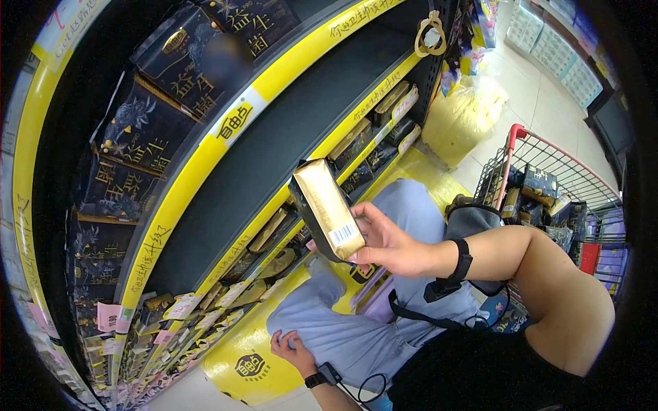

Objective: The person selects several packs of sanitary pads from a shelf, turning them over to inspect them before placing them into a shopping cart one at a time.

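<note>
My right hand (384, 241) is closed round the lower end of a black and gold package (325, 205). The package is tilted, its gold side with a white barcode label facing up, in front of the dark shelving. My left hand (295, 351) rests on my knee with its fingers apart and holds nothing. Past the held package, low shelves carry more black and gold packages (351, 142). On the upper left shelf stand rows of black packages with gold writing (140, 130).
Yellow shelf edges (175, 198) curve across the left and top. A red-handled wire cart (572, 164) with dark packages stands at the right. Beyond the shelf end is a yellow plastic-wrapped bundle (462, 120). A yellow printed sheet (233, 363) lies below.
</note>
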Available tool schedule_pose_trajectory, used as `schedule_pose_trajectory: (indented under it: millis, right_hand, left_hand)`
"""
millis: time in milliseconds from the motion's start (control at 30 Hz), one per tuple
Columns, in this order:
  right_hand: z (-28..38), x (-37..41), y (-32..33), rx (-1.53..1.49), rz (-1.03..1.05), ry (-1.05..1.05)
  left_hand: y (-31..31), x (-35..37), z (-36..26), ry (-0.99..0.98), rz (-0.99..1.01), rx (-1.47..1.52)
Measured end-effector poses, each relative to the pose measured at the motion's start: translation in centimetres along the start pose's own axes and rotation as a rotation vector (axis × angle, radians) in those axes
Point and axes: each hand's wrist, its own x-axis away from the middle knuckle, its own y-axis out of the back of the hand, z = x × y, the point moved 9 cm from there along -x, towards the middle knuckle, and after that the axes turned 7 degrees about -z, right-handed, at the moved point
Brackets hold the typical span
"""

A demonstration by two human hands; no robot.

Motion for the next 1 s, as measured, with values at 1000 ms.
schedule_pose_trajectory:
  millis: [1000]
  right_hand:
    - [-0.8, -0.4, 1.3, 0.093, 0.045, 0.141]
  left_hand:
    - [0.0, 0.0, 0.5, -0.002, 0.013, -0.012]
